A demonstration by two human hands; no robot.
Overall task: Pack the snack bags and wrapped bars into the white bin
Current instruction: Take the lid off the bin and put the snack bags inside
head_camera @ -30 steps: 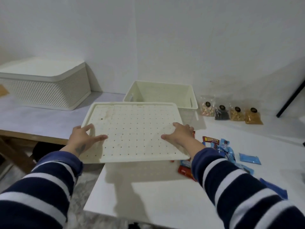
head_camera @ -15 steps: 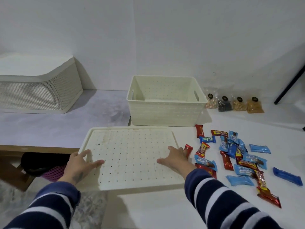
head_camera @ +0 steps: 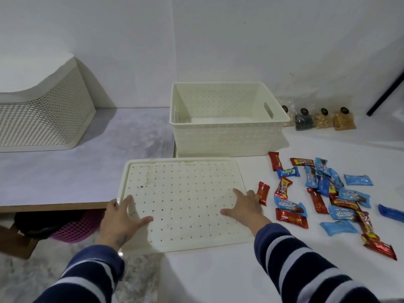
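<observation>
The white bin stands open and empty at the middle back of the table. Its perforated white lid lies flat in front of it, partly overhanging the table's left edge. My left hand grips the lid's left rim, thumb on top. My right hand holds the lid's right edge, fingers spread. Several red and blue wrapped bars lie scattered to the right of the lid. Several clear snack bags with dark round labels stand in a row right of the bin.
A larger lidded mesh basket sits on the grey surface at the left. Below that surface's wooden edge a pink mesh item shows. A black rod leans at the far right. A dark blue wrapper lies at the right edge.
The lid has come down from in front of the bin and now lies on the table. Both hands stayed on its edges. The bin's inside and the bars came into view.
</observation>
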